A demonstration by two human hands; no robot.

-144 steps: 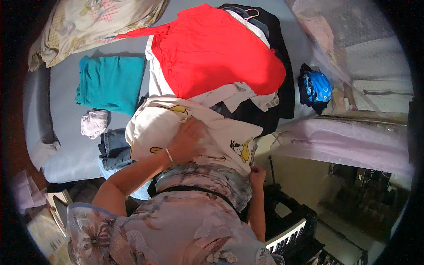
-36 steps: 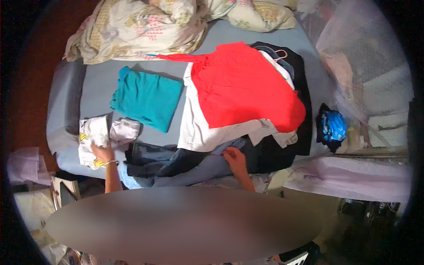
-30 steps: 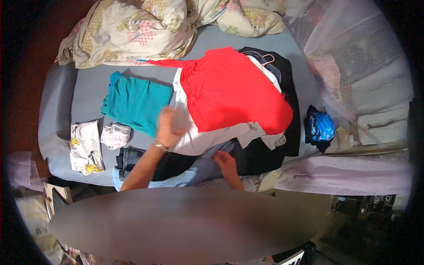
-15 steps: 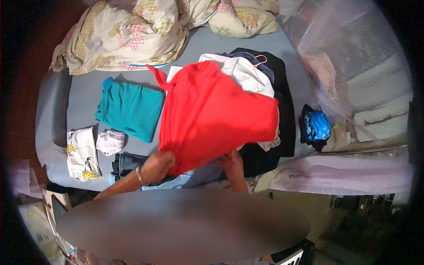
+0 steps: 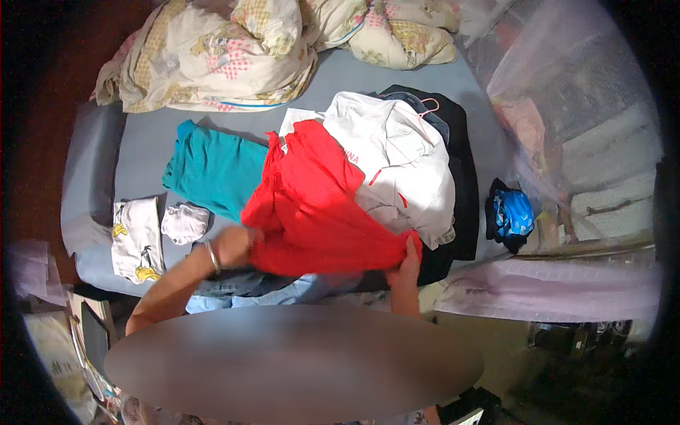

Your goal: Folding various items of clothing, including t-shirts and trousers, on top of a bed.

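A red shirt (image 5: 312,205) is stretched between my two hands above the bed, its upper part lying over white clothing. My left hand (image 5: 237,246), with a bangle at the wrist, is closed on the shirt's lower left edge; its fingers are blurred and partly hidden. At the lower right corner, my right hand (image 5: 407,263) pinches the cloth with the thumb on top. A folded teal garment (image 5: 212,166) lies to the left, partly under the red cloth. The white jacket (image 5: 404,170) on the right has red marks and a pink hanger (image 5: 429,106) by its top.
Black clothing (image 5: 464,191) lies beneath the white jacket. Nearer left are a folded white garment with yellow prints (image 5: 138,241) and a small pale bundle (image 5: 185,223). Denim (image 5: 297,290) lies at the near edge. A patterned quilt (image 5: 212,64) is heaped at the back; a blue-and-black bundle (image 5: 511,212) sits right.
The red shirt has come down and leftward, narrowing and uncovering more of the white jacket. My right hand has moved right and up with its corner; my left has shifted slightly left.
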